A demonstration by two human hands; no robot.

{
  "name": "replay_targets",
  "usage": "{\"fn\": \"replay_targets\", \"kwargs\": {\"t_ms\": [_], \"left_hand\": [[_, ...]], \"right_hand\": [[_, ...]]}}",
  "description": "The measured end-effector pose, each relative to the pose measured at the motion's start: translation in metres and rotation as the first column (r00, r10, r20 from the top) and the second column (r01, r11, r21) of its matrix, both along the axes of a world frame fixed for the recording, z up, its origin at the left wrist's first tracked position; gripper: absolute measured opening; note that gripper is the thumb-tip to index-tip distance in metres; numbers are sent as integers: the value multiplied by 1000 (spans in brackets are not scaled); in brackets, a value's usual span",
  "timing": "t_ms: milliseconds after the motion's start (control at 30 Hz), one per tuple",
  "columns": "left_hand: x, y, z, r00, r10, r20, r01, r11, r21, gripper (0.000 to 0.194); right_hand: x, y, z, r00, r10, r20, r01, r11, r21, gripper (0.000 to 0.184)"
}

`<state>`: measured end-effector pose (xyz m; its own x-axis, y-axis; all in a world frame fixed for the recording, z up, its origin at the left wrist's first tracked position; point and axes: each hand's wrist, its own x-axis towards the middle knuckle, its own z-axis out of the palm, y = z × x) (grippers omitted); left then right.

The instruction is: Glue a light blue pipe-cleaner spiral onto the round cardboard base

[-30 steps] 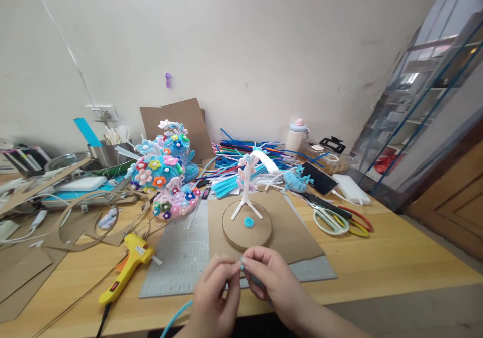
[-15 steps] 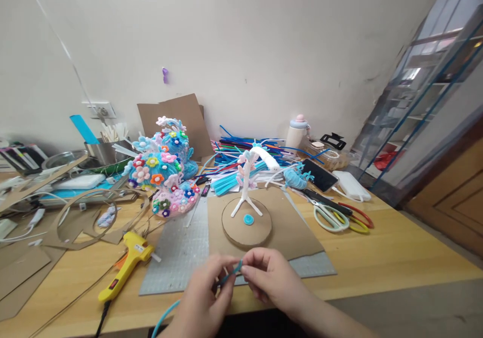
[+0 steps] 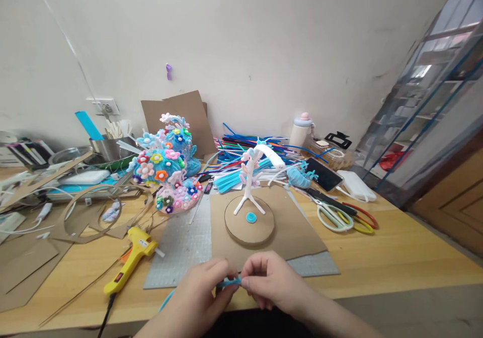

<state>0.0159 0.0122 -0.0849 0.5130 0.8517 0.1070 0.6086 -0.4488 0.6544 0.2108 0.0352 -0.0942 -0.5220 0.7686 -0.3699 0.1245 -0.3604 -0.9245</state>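
Both our hands, left [image 3: 207, 290] and right [image 3: 269, 282], grip the blue pipe cleaner [image 3: 229, 281] between thumbs and fingers. It is positioned above the tabletop's [image 3: 400, 242] near edge, on our side of the round cardboard base [image 3: 241, 232] carrying a blue disc [image 3: 251, 218].

Blue pipe cleaner [image 3: 229, 281] between both hands

A plain off-white wall [image 3: 234, 31], lightly scuffed, rises behind a light wood-grain table [image 3: 400, 247]; a white wall socket [image 3: 105, 106] sits low at left, a white cord [image 3: 60, 31] running above it. At right stand cluttered shelves [image 3: 430, 94] and a brown wooden door [image 3: 449, 189], with grey floor [image 3: 430, 310] below
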Motion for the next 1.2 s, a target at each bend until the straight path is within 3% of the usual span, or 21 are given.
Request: {"fn": "replay_targets", "kwargs": {"t_ms": [167, 300, 367, 500, 667, 867, 967, 1033, 1100, 1133, 1167, 1200], "left_hand": [[3, -1, -4, 999, 9, 38, -10, 999, 41, 9], [4, 0, -2, 996, -82, 30, 79, 993, 86, 29], [3, 2, 0, 993, -118, -21, 120, 982, 145, 27], [2, 3, 2, 989, -89, -119, 120, 949, 291, 15], [6, 3, 4, 983, -34, -182, 122, 860, 495, 19], [12, 3, 10, 956, -30, -293, 188, 828, 529, 19], [14, 5, 14, 935, -26, -354, 232, 800, 554, 17], [16, 6, 14, 923, -30, -383, 263, 776, 573, 16], [19, 6, 14, 925, -33, -378, 250, 802, 543, 16], [21, 6, 14, 936, -30, -351, 211, 845, 491, 15], [23, 6, 14, 949, -19, -313, 158, 893, 422, 14], [25, 7, 13, 962, -1, -272, 99, 933, 346, 12]], "right_hand": [[1, 1, -2, 1000, 3, -1, -3, 1000, 12, 21], [2, 0, -2, 1000, 11, 21, -12, 999, 32, 19], [2, -1, -1, 1000, 12, 22, -13, 1000, 28, 21], [4, -2, 0, 999, 7, -47, -8, 1000, -25, 22], [5, -2, -4, 994, 9, -112, -12, 1000, -29, 26], [5, -1, -4, 993, 79, -88, -82, 996, -29, 30], [10, 1, 3, 979, 10, -205, -46, 984, -174, 26], [13, 3, 8, 948, 21, -318, -150, 910, -387, 22], [13, 5, 10, 923, 18, -385, -240, 808, -539, 20], [13, 5, 11, 924, 6, -383, -238, 793, -561, 19], [12, 5, 10, 939, -6, -344, -191, 822, -536, 19], [11, 4, 9, 964, -15, -267, -105, 897, -430, 18]]}}
